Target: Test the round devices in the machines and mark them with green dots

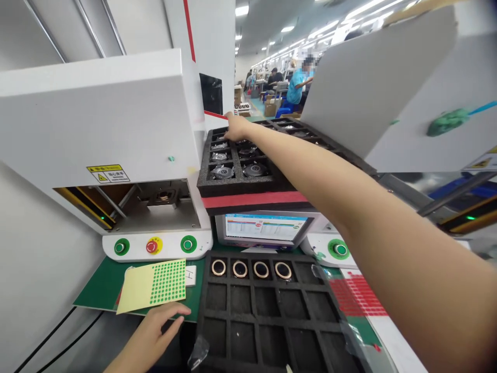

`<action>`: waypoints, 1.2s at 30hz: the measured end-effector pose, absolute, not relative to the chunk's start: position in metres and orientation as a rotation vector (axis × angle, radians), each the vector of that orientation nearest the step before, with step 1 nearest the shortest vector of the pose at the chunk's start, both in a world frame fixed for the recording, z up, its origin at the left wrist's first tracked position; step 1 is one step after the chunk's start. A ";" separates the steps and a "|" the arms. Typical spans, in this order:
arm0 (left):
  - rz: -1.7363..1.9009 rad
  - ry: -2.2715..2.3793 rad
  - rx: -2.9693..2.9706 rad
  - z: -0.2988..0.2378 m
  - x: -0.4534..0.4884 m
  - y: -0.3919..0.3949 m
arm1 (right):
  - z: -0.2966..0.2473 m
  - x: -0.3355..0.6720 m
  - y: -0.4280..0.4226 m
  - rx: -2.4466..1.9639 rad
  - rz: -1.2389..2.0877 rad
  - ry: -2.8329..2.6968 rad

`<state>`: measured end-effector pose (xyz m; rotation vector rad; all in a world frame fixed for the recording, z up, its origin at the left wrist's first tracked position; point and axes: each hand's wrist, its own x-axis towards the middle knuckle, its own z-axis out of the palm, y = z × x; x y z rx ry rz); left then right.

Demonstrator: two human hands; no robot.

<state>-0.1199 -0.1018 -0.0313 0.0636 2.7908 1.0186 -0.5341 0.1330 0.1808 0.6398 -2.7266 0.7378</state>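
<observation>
My right hand (236,128) reaches across to the far left corner of a raised black foam tray (252,187). Its fingers bend down by the back compartments; their tips and anything between them are hidden. Round, dark, watch-like parts (254,169) in clear film lie in that tray's compartments. Lower down, my left hand (153,331) is open and holds nothing, thumb and forefinger apart. It is beside a second black foam tray (241,314) and just below a yellow sheet (135,285) of green dot stickers. Several round dark pieces with gold-coloured rims (239,269) fill part of the lower tray's back row.
A white press machine (97,119) stands left, with a metal fixture (163,199) inside and a red stop button (151,246) in front. A monitor (264,228) sits under the raised tray. Red stickers (359,295) lie right. Another machine (388,83) stands right; co-workers sit beyond.
</observation>
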 end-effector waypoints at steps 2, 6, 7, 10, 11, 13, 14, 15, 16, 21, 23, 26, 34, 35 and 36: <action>1.025 2.795 0.048 -0.031 -0.117 -0.103 | 0.181 -0.533 0.134 0.641 0.716 -2.736; 1.019 2.804 0.061 -0.027 -0.113 -0.101 | 0.184 -0.517 0.133 0.612 0.668 -2.762; 1.010 2.804 0.068 -0.026 -0.112 -0.100 | 0.187 -0.512 0.132 0.603 0.661 -2.767; 0.988 2.805 0.088 -0.021 -0.110 -0.098 | 0.200 -0.494 0.132 0.582 0.651 -2.766; 0.989 2.806 0.090 -0.018 -0.110 -0.098 | 0.205 -0.485 0.134 0.589 0.651 -2.737; 1.005 2.792 0.079 -0.010 -0.113 -0.097 | 0.212 -0.460 0.145 0.651 0.676 -2.585; 1.024 2.770 0.069 -0.006 -0.116 -0.096 | 0.211 -0.441 0.153 0.708 0.694 -2.458; 1.051 2.742 0.062 -0.001 -0.120 -0.096 | 0.207 -0.418 0.163 0.774 0.719 -2.310; 1.086 2.710 0.060 0.003 -0.125 -0.096 | 0.199 -0.391 0.176 0.843 0.729 -2.174; 1.322 2.708 0.068 0.020 -0.152 -0.098 | 0.104 -0.238 0.253 1.188 0.420 -1.729; 1.401 2.738 0.070 0.034 -0.158 -0.092 | 0.057 -0.192 0.279 1.354 0.158 -1.707; 1.513 2.819 0.159 0.073 -0.168 -0.065 | 0.002 -0.152 0.296 1.121 0.196 -1.872; 1.621 3.066 0.898 0.191 -0.314 0.060 | -0.028 -0.109 0.273 0.738 0.497 -2.105; 1.523 3.212 0.757 0.200 -0.341 0.069 | -0.028 -0.106 0.274 0.735 0.508 -2.115; 1.341 3.363 0.567 0.207 -0.366 0.075 | -0.028 -0.104 0.277 0.729 0.509 -2.117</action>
